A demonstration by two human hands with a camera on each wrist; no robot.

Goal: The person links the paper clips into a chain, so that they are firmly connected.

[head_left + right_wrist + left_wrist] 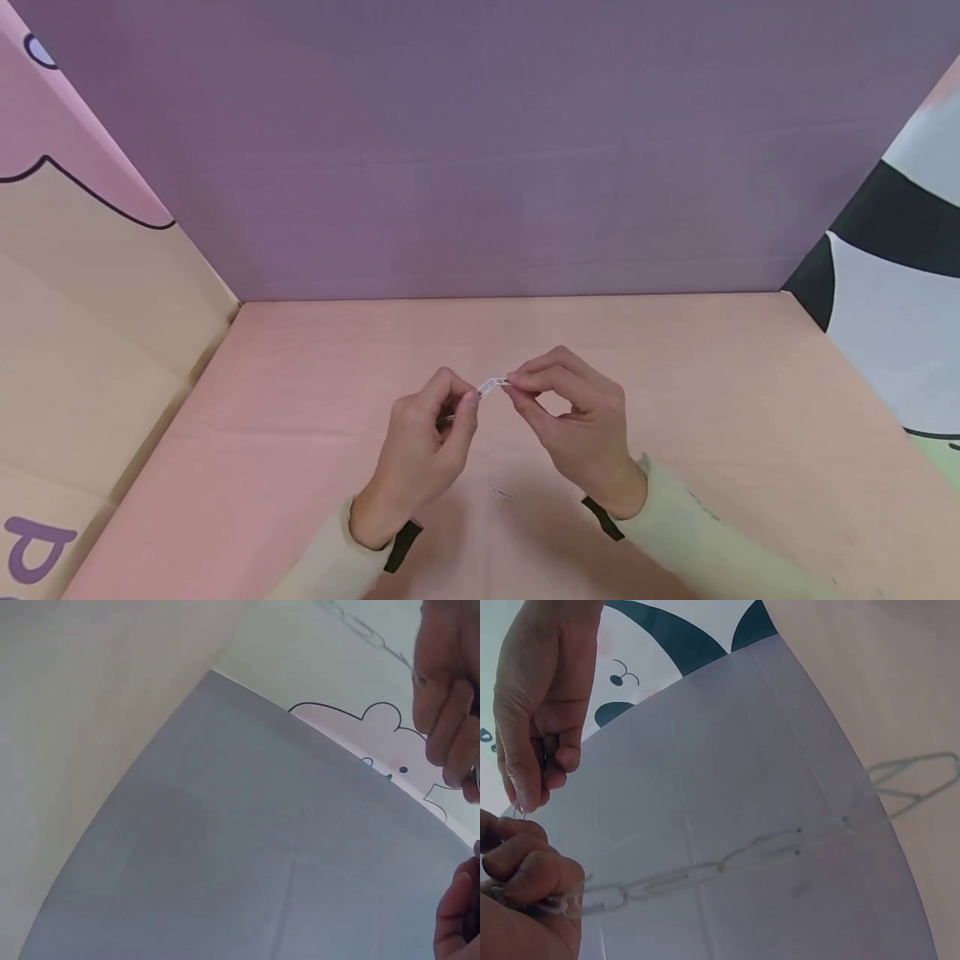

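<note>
L wrist only: clip chain (705,874) visible.

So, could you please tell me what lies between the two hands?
A paper clip, pinched by the left hand and right hand; the head view shows it.

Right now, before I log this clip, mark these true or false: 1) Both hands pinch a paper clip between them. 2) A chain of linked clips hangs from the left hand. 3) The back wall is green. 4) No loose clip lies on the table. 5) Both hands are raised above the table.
1) True: the left hand and right hand pinch the paper clip.
2) True: the clip chain trails from it.
3) False: the back wall is purple.
4) False: a loose clip lies on the table below the hands.
5) True.
</note>
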